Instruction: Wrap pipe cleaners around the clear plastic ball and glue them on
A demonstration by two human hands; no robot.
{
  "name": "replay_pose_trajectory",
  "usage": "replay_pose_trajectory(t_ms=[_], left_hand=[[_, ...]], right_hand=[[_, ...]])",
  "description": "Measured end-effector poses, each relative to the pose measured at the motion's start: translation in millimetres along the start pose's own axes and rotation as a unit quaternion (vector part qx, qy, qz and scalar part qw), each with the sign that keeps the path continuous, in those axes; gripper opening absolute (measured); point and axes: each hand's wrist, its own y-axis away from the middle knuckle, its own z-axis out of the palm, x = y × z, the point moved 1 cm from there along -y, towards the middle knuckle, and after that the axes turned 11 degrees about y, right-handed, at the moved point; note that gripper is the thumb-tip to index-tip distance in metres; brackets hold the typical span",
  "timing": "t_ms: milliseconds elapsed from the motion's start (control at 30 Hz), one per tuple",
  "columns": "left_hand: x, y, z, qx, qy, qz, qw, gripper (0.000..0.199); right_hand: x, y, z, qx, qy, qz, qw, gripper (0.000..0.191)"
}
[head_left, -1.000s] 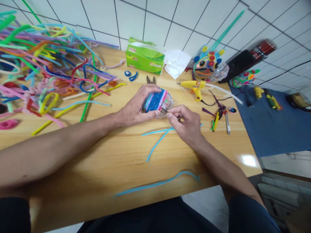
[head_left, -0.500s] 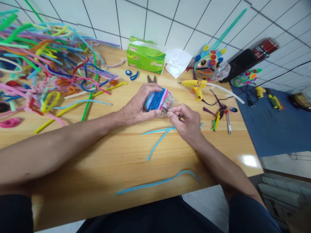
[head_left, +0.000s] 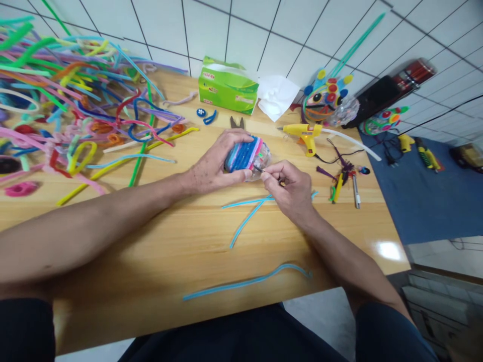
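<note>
My left hand (head_left: 211, 163) is closed round a rounded clear plastic bottle (head_left: 265, 156) wrapped in blue, light blue and pink pipe cleaners (head_left: 243, 155). The thumb lies along its near side. In a pinch, my right hand (head_left: 290, 188) holds a thin dark tool (head_left: 258, 169), its tip against the bottle by the pink band. Most of that tool is hidden by the fingers, so its kind cannot be made out. Light-blue pipe cleaners (head_left: 245, 225) lie crossed on the table just below my hands. Another light-blue pipe cleaner (head_left: 241, 285) lies along the front edge.
A heap of coloured pipe cleaners (head_left: 90, 100) covers the left side. Behind my hands are pliers (head_left: 237, 122), a green tissue pack (head_left: 227, 88) and a yellow glue gun (head_left: 304, 133) with its cord. Decorated bottles (head_left: 324, 98) and a dark flask (head_left: 392, 90) stand at back right.
The view has shifted very slightly. Both hands keep the same hold, and the tool tip stays at the pink band; nothing else has visibly moved.
</note>
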Motion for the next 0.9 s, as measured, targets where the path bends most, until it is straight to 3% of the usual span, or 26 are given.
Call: replay_pose_trajectory(t_ms=[300, 567, 767, 900], left_hand=[[-4.3, 0.7, 2.4, 0.013, 0.02, 0.006, 1.0, 0.073], [-9.6, 0.8, 4.6, -0.004, 0.008, 0.03, 0.999, 0.093], [-10.0, -0.6, -0.2, -0.036, -0.013, 0.048, 0.998, 0.089], [-8.5, -0.6, -1.2, -0.032, -0.01, 0.021, 0.999, 0.084]], right_hand=[[0.3, 0.7, 0.1, -0.003, 0.0, 0.008, 1.0, 0.01], [0.0, 0.1, 0.8, 0.004, -0.002, 0.007, 1.0, 0.01], [0.9, 0.4, -0.1, 0.001, 0.001, 0.013, 1.0, 0.011], [1.5, 0.9, 0.1, 0.003, -0.003, 0.01, 1.0, 0.011]])
